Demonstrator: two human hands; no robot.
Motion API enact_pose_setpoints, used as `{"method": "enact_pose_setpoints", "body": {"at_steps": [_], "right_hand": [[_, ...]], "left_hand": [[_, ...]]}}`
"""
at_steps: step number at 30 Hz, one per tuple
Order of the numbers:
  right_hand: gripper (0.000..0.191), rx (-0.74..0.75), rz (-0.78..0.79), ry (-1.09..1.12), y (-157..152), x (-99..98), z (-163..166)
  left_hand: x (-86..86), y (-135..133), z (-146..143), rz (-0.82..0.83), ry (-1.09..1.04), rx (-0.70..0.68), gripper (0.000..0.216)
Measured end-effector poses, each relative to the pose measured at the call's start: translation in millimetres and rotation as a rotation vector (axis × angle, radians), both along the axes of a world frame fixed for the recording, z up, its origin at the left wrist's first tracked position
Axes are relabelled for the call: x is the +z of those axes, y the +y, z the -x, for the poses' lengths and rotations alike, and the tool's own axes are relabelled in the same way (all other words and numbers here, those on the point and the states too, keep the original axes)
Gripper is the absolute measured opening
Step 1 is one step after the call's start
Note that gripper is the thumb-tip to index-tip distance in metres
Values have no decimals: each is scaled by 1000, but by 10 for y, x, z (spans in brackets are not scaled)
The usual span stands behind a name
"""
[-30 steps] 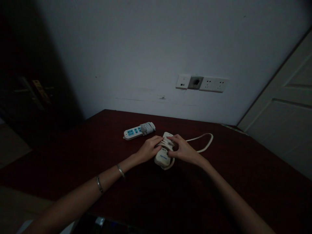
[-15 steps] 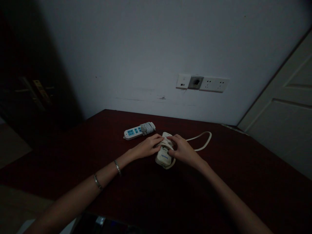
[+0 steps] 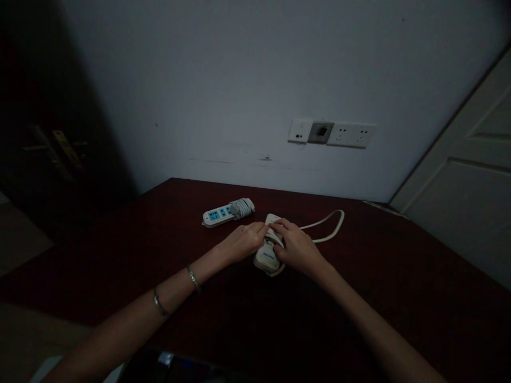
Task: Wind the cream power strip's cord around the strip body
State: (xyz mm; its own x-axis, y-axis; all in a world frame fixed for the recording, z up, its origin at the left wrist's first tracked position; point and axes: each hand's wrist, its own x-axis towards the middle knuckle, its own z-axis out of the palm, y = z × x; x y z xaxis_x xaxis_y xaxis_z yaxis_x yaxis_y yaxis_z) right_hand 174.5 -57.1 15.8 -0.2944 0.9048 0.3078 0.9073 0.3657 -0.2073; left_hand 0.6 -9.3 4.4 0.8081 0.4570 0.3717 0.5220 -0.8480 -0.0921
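A white power strip (image 3: 266, 257) with blue lettering lies on the dark red table, its cord wrapped around its middle. My left hand (image 3: 246, 240) is closed at its left side, fingers curled over the wrapped part. From the right, my right hand (image 3: 300, 248) pinches the white cord (image 3: 338, 223) against the strip, thumb and fingers bent. A loose loop of that cord stretches over the table beyond my right hand. The fingers hide much of the strip's middle. Farther left lies a second power strip (image 3: 215, 216) with blue sockets, its grey cord coiled around one end.
The dark red table (image 3: 167, 223) reaches back to a pale wall. Wall sockets (image 3: 347, 135) sit above it. A white panelled door (image 3: 475, 186) stands at the right, a dark door with a brass handle (image 3: 66, 148) at the left.
My left fingers have curled in more tightly at the strip. My right hand has shifted slightly left over the wraps, and the loose cord loop has drawn a little to the left.
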Motion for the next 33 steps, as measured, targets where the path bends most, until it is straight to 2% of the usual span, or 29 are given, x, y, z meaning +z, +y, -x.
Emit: {"method": "enact_pose_setpoints", "body": {"at_steps": [9, 15, 26, 33], "right_hand": [[50, -5, -107, -155, -21, 2, 41], [51, 10, -134, -198, 0, -23, 16], [38, 2, -118, -270, -10, 2, 26], [39, 47, -110, -269, 0, 24, -23]], "left_hand": [[2, -12, -19, -161, 125, 10, 18], [17, 7, -12, -153, 109, -21, 15], [22, 19, -4, -259, 130, -86, 20], [13, 22, 14, -275, 139, -97, 18]]}}
